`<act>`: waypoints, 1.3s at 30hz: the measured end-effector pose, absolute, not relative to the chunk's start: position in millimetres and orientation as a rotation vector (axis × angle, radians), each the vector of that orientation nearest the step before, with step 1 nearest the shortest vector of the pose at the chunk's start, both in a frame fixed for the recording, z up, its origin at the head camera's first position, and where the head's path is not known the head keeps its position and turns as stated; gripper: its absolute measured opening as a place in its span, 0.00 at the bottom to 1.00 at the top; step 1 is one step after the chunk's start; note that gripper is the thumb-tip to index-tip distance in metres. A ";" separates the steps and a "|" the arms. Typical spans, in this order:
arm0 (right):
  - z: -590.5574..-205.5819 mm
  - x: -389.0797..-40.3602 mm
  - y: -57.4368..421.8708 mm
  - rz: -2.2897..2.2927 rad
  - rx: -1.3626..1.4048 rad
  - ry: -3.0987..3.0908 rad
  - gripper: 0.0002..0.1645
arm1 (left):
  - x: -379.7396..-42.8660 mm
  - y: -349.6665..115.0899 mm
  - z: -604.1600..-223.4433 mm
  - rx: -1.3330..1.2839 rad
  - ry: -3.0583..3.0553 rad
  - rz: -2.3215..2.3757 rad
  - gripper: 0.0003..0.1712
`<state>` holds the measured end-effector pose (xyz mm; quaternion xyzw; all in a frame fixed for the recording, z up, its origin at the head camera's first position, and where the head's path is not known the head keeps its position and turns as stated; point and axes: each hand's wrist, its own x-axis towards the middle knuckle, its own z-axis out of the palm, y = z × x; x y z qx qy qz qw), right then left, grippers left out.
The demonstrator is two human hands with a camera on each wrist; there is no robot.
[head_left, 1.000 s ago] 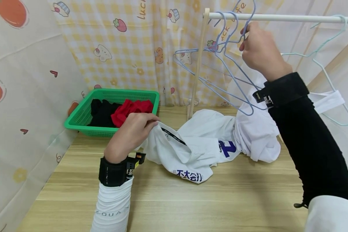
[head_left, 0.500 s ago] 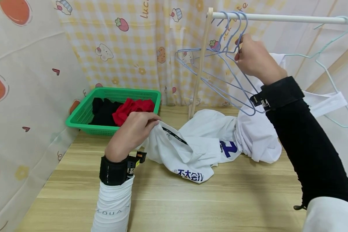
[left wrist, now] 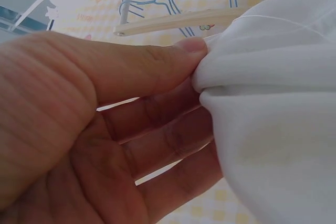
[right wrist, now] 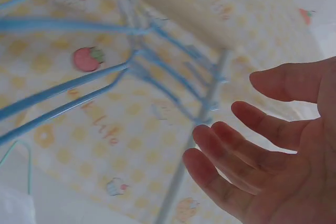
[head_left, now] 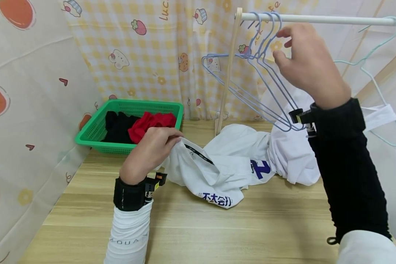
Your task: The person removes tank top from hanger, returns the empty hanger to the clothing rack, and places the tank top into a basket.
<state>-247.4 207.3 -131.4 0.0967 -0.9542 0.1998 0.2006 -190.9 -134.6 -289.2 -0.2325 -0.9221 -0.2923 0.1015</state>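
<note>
My left hand (head_left: 150, 152) pinches the neckline of a white T-shirt (head_left: 198, 170) between thumb and fingers. In the left wrist view the bunched shirt cloth (left wrist: 278, 103) sits at the fingertips. The shirt lies crumpled on the table, showing a black neck tape and dark blue print. My right hand (head_left: 311, 60) is raised under the rail, fingers apart and holding nothing. Just left of it, several blue hangers (head_left: 267, 84) hang by their hooks. The right wrist view also shows a gap between the right hand (right wrist: 278, 145) and the hangers (right wrist: 68, 90).
A green basket (head_left: 95, 135) with black cloth (head_left: 117, 128) and red cloth (head_left: 148, 124) stands at back left. The white rail (head_left: 333, 19) rests on a wooden post (head_left: 228, 69). At right hangs a mint-green hanger (head_left: 371, 66) with a white cloth piece (head_left: 379, 117).
The right hand lowered a blue hanger's hook onto the rail, let go, and drew away to the right. The left hand and the T-shirt have stayed in place.
</note>
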 end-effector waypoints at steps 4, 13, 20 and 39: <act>-140.2 -222.2 198.7 0.591 0.388 -2.457 0.31 | -191.5 -133.2 -288.9 -0.699 -2.680 -0.876 0.11; -191.5 -176.0 178.2 0.812 0.541 -2.021 0.22 | -191.8 -128.7 -289.0 -0.703 -2.611 -0.883 0.10; -226.2 -156.7 177.9 0.843 0.583 -2.053 0.23 | -194.8 -125.3 -292.4 -0.708 -2.553 -0.881 0.11; -255.5 -156.7 197.4 0.792 0.641 -2.289 0.21 | -219.1 -47.7 -334.6 -0.770 -2.211 -1.064 0.10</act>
